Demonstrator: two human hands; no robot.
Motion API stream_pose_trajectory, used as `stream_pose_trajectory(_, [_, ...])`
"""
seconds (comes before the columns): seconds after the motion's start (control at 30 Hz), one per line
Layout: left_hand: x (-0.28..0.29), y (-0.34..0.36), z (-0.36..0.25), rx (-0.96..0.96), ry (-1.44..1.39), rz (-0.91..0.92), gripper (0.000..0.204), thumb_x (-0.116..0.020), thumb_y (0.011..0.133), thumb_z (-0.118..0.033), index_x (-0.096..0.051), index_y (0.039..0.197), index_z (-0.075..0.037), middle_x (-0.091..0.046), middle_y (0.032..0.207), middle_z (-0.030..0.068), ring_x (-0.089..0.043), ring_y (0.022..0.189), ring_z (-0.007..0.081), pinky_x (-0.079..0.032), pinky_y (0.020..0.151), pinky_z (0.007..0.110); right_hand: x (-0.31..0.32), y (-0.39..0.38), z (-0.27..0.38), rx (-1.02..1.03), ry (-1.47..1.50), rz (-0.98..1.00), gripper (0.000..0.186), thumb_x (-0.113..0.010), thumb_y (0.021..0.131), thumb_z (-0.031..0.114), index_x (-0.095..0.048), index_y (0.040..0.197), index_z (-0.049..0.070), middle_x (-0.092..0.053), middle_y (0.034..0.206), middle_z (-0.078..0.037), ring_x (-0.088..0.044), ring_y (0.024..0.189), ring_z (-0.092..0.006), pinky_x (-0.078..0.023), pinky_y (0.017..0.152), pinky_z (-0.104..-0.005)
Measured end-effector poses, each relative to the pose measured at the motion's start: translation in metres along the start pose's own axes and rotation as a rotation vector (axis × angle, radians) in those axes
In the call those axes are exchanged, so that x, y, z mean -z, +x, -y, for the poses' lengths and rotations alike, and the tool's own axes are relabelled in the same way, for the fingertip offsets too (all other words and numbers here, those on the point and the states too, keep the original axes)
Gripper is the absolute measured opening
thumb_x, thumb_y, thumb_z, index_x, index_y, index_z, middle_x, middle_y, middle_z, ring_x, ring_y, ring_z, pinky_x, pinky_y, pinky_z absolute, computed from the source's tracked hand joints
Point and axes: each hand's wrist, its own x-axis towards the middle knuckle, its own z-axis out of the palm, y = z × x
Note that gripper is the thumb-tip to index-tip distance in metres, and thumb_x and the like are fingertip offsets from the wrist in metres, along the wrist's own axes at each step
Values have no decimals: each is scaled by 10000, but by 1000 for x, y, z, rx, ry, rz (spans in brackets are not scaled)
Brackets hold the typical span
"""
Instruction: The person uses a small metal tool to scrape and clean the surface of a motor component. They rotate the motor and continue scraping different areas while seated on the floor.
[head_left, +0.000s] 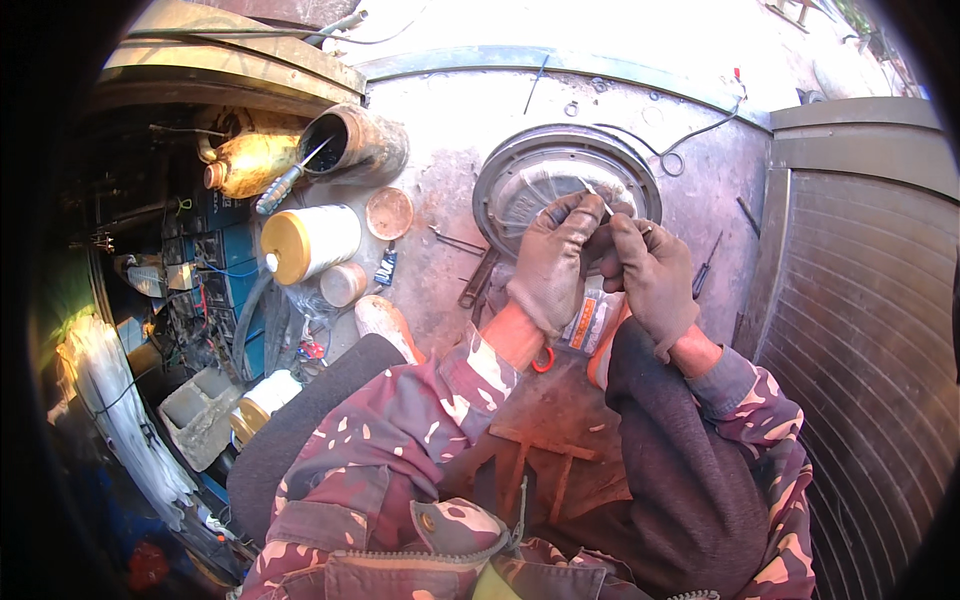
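Beside the person's right shoe [603, 355], on the floor [440, 125], lies a small packet [583, 325]. Above and beyond it, the gloved left hand [552, 262] and gloved right hand [655, 275] meet, fingers pinched narrow around a thin pale piece [597, 195], too small to identify, at their far tips. Under these tips, a round dark-rimmed part [525, 195] sits toward the floor's far edge, which a metal strip [550, 61] borders.

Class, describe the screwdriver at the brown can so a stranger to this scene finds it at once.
Start at the big dark-rimmed disc and go left to the open brown can. There the screwdriver crosses the mouth, its bluish-grey handle pointing down and left. Its slim shape sets it apart from the bulky yellow jug and white tub nearby.
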Motion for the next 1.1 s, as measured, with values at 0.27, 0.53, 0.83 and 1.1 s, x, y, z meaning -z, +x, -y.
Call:
stream_pose_trajectory(0.27, [38, 0, -64, -452, 603, -96, 305, -725, 1055, -206, -689, 1247, 27, -774, 1127, 139, -757, 1012, 185, -618, 870, 304, 4, 5, -2, 23, 12, -24, 463, -624, 1112, 424, -764, 1056, -14, -648, 697, -27, -597, 578, -92, -488, 554, -244])
stream_pose_trajectory(0.53, [109, 86, -85, -455, 1357, 16, 988, -837, 872, -612, -498, 1552, 19, -569, 1486, 286, -514, 1455, 378, -454, 1195, 454, 13, 18, -1, 79, -129, 5, 475, -618, 1114, 425, -756, 1023, -21, -649, 661, -32, -593, 577, -91, -471, 548, -251])
stream_pose_trajectory(0.83, [57, 89, -72, -354, 1503, -144, 895, -812, 903, -609, -569, 1439, 65, -746, 1224, 195, -739, 1116, 228, -599, 923, 351, 30, 42, -2, 138, -342, -64, 480, -616, 1073, 421, -787, 974, -17, -713, 663, -89, -697, 612, -148, -534, 601, -328])
stream_pose_trajectory(1.1, [-2, 90, -64, -308, 1804, -260, 910, -707, 887, -751, -648, 1380, 13, -708, 1261, 281, -698, 1203, 409, -551, 1027, 478, 58, 50, -5, 132, -449, -210, 488, -626, 1060, 448, -795, 971, -1, -737, 696, -112, -727, 644, -190, -552, 624, -345])
